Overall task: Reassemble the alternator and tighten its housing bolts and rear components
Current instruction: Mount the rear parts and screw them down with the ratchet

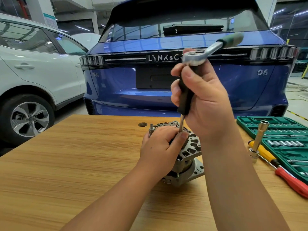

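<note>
Blue car (183, 80) badge reads "LYNK&C" (rest hidden), plus "06".

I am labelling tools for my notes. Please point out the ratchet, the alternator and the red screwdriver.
ratchet (195, 58): head view, on its metal head.
alternator (190, 150): head view, on its slotted housing.
red screwdriver (291, 182): head view, on its handle.

The blue car (183, 64) is showing pale lettering across its dark rear light bar — "LYNK & C", with the rest lying hidden behind the ratchet head (194, 58). Lower right on the tailgate, chrome numerals are reading "06". A small badge at lower left is staying illegible.
</note>
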A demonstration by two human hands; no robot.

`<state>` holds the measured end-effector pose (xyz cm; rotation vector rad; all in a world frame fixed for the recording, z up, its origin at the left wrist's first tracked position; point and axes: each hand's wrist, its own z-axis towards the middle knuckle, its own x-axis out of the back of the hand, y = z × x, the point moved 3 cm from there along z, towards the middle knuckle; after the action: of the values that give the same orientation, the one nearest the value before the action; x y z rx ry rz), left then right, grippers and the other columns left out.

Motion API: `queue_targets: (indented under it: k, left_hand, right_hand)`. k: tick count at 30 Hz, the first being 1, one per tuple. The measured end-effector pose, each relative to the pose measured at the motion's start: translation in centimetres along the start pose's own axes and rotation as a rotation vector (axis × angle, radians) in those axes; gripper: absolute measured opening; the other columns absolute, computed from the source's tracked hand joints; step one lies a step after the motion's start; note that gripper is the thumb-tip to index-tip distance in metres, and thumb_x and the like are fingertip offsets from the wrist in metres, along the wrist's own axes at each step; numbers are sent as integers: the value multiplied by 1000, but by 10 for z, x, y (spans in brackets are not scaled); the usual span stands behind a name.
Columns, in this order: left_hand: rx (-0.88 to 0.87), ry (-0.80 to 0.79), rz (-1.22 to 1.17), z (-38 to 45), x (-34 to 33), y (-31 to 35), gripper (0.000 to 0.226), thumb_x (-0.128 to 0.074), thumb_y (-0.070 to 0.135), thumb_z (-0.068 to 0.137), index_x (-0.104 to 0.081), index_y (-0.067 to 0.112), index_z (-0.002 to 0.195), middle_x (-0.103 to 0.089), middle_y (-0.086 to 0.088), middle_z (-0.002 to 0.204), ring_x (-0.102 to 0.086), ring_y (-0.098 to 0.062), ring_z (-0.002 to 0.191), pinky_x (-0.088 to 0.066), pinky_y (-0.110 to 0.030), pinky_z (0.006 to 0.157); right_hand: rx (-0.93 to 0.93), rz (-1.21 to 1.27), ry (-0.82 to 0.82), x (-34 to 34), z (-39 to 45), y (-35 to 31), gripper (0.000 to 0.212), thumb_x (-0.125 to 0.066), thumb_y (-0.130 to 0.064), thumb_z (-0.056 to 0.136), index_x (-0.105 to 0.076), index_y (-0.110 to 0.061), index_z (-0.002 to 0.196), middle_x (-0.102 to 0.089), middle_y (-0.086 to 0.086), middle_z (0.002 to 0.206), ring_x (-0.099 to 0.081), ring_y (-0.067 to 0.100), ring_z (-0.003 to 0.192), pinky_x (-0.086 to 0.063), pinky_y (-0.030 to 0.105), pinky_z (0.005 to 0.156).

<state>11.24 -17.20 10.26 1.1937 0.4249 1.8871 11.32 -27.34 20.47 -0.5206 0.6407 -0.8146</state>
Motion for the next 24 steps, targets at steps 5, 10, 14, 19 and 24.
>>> queue_targets:
  k: [5,10,14,19,24]
  left_hand:
    - [15,-2,-2,0,-1,1,41,-35,51,104,-69,31,95,-65,20,94,-53,-1,106,-25,-58,114]
    - [13,-17,-3,2,1,1,39,-34,50,106,-66,33,90,-62,21,88,-54,-4,102,-26,-59,113]
    - [6,-21,-20,2,0,1,47,-28,56,98,-67,31,91,-62,23,88,-52,2,102,-24,-59,114]
    - [-1,-31,-8,3,-2,-2,48,-28,57,99,-67,31,90,-63,20,91,-53,1,102,-21,-60,115]
    - [-18,-31,15,2,-3,-5,49,-30,58,101,-70,31,95,-66,21,100,-51,3,110,-14,-56,118]
  right_hand:
    - [236,-218,84,-3,-2,1,34,-54,-6,101,-55,-28,126,-63,7,94,-50,19,67,-44,32,61]
    - [187,-138,122,-1,0,4,34,-45,-14,99,-64,-32,122,-62,3,87,-47,19,64,-42,30,58]
    - [154,-99,108,-2,1,2,34,-38,-38,102,-62,-27,122,-63,0,85,-51,18,67,-41,31,61]
    - [106,-177,238,-3,-1,-4,25,-55,-51,92,-71,-32,95,-61,-9,72,-51,13,64,-44,31,62]
    - [138,-302,421,-2,-5,-10,19,-70,-23,95,-64,-18,78,-46,-4,58,-38,13,50,-35,22,47]
